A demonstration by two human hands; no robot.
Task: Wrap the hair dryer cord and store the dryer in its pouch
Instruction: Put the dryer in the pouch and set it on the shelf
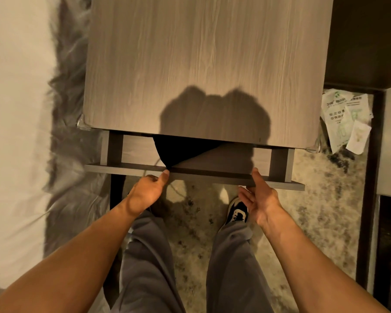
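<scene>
A black pouch (181, 150) lies in the open drawer of a wood-grain nightstand (201, 64); the tabletop hides most of it. The hair dryer itself is not visible. A thin cord (174, 188) hangs from the drawer past its front panel (212, 175), next to my left hand. My left hand (147, 190) grips that panel, thumb on its top edge right by the pouch's corner and fingers curled underneath. My right hand (260, 199) is further right, thumb resting on the panel's edge, fingers spread apart below it and holding nothing.
A white bed (14, 132) with a grey furry throw (70, 109) runs along the left. White printed packets (343, 118) lie on the mottled carpet at the right, beside dark furniture (370, 41). My legs and one shoe (236, 213) stand just below the drawer.
</scene>
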